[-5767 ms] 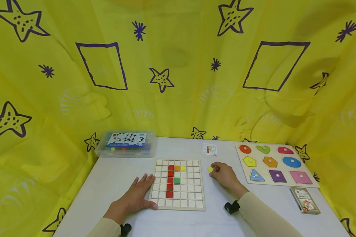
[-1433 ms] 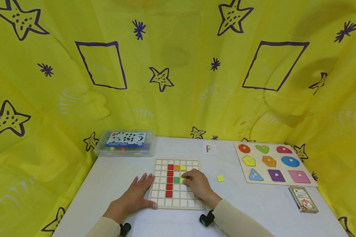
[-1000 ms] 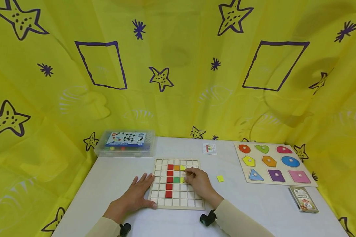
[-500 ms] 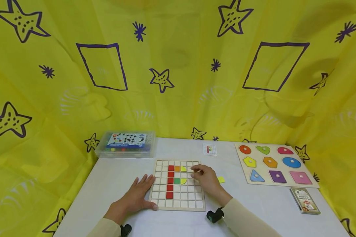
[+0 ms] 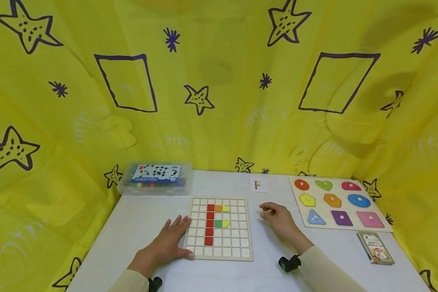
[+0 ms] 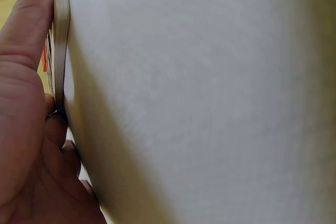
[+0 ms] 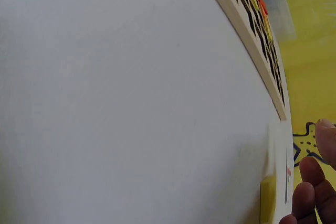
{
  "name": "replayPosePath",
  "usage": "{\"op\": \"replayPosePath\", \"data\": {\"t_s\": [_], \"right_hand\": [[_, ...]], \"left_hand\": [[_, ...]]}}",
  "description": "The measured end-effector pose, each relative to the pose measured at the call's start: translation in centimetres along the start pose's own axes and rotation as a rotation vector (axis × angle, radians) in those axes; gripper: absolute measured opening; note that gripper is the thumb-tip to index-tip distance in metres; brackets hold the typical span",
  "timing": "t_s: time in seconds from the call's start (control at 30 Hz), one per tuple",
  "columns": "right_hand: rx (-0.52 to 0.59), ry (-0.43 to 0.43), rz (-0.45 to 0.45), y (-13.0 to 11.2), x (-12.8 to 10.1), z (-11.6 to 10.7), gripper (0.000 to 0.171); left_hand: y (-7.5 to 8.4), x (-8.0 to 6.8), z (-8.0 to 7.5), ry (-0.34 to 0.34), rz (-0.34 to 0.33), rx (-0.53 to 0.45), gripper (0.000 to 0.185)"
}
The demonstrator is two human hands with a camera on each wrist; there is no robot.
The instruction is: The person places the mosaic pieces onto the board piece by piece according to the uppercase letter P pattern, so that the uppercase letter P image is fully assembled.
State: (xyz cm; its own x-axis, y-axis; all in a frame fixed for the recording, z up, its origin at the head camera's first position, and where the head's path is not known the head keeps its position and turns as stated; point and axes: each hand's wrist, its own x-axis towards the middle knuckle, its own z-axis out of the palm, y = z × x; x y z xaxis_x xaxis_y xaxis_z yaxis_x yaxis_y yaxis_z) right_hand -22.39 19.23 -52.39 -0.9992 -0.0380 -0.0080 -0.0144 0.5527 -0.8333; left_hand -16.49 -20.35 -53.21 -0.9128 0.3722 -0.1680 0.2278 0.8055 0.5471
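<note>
From the head view, the left hand (image 5: 169,239) lies flat with straight fingers against the left edge of the grid board (image 5: 219,228) on the counter (image 5: 138,219); the right hand (image 5: 279,219) hovers right of the board, loosely curled, holding nothing. The left wrist view shows the thumb (image 6: 29,24) pressing the board's edge. The right wrist view shows a yellow tile (image 7: 267,198) lying just beside the fingertips (image 7: 310,174).

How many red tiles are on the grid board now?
4 red tiles, stacked in one column in the left part of the grid board: the top one beside the orange tile, the others straight below it. None seems hidden.
</note>
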Motion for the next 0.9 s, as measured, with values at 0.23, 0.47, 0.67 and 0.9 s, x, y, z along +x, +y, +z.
{"op": "replayPosePath", "data": {"t_s": [0.23, 0.47, 0.67, 0.9], "right_hand": [[-0.076, -0.019, 0.029, 2.0, -0.5, -1.7, 0.029], [-0.132, -0.047, 0.004, 2.4, -1.4, -2.2, 0.029], [-0.172, -0.058, 0.020, 2.8, -2.2, -2.7, 0.034], [-0.191, -0.057, 0.032, 3.1, -2.4, -2.7, 0.032]], "left_hand": [[-0.1, 0.0, 0.0, 0.005, 0.003, 0.006, 0.122], [-0.3, 0.2, 0.1, 0.001, 0.014, 0.010, 0.122], [-0.3, 0.1, 0.1, -0.004, 0.011, 0.006, 0.122], [-0.3, 0.2, 0.1, 0.001, 0.011, 0.005, 0.122]]}}
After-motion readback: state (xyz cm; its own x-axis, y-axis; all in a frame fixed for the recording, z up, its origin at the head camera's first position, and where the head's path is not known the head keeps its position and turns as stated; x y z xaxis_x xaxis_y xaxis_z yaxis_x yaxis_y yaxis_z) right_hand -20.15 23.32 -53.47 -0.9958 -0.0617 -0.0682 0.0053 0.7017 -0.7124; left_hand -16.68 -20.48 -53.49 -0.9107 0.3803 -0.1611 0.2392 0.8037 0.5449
